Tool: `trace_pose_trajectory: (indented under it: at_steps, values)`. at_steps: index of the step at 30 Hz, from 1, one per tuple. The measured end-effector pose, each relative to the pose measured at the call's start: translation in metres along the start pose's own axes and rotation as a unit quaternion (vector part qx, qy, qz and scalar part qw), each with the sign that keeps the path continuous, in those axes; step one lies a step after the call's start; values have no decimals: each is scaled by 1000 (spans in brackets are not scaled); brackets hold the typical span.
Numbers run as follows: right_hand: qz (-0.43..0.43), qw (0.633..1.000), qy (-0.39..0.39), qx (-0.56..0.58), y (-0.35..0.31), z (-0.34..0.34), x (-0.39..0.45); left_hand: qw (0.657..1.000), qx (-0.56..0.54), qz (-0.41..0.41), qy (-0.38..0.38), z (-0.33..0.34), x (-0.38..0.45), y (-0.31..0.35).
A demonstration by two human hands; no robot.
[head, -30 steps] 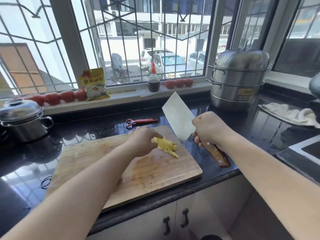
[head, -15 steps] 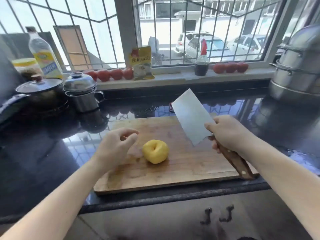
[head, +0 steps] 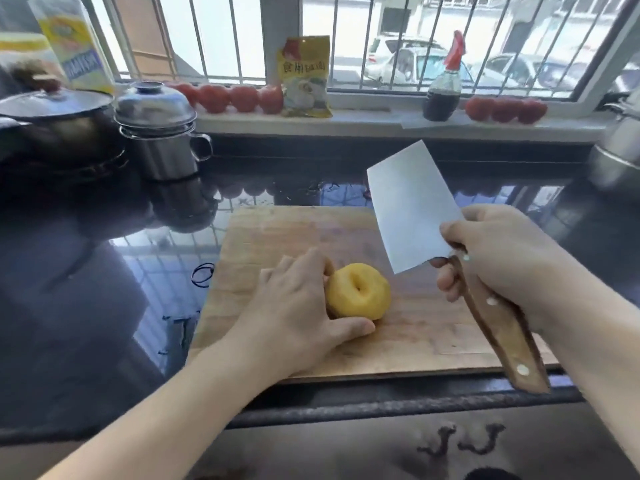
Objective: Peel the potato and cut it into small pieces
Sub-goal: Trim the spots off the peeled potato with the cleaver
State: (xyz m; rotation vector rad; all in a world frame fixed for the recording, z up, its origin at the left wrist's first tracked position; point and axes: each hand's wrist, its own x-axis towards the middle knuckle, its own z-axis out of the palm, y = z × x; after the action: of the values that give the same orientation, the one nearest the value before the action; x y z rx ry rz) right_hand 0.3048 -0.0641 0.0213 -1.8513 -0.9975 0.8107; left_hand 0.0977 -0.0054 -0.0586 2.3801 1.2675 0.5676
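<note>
1. Potato, peeled and yellow with a dimple in its top, lies on the board, near the middle and toward the front edge.
2. Left hand now rests against the potato's left side, thumb stretched along its front and fingers curved behind it; half a second ago this hand hovered apart from the potato with its fingertips pinched together.
3. Right hand grips the cleaver by its wooden handle, fingers wrapped round, as in both earlier frames.
4. Blade points up and away, tilted left, clear of the board and above and to the right of the potato, not touching it.
5. One second ago the left hand held a clump of yellow peelings over the board; those peelings do not show now.
6. Board sits on a dark, glossy counter, its front edge close to the counter's rim.
7. View has swung left since a second ago: the big steamer is only a sliver at the right edge, and a lidded pan and an oil bottle show at the far left.
8. Small steel pot stands behind the board to the left.
9. On the sill are tomatoes, a yellow packet and a dark sauce bottle.
</note>
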Motion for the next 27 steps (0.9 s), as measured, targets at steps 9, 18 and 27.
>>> trace_pose_trajectory:
  at_steps: [9,18,27]
  values:
    - [-60,991,-25,-118,3,13,-13,998,-60,5,20,3,-6,-3]
    - [-99,987,-27,-126,7,14,-9,997,-75,5,22,1,-7,0]
    - [-127,977,-21,-170,5,20,-1,998,-66,8,23,-1,-8,2]
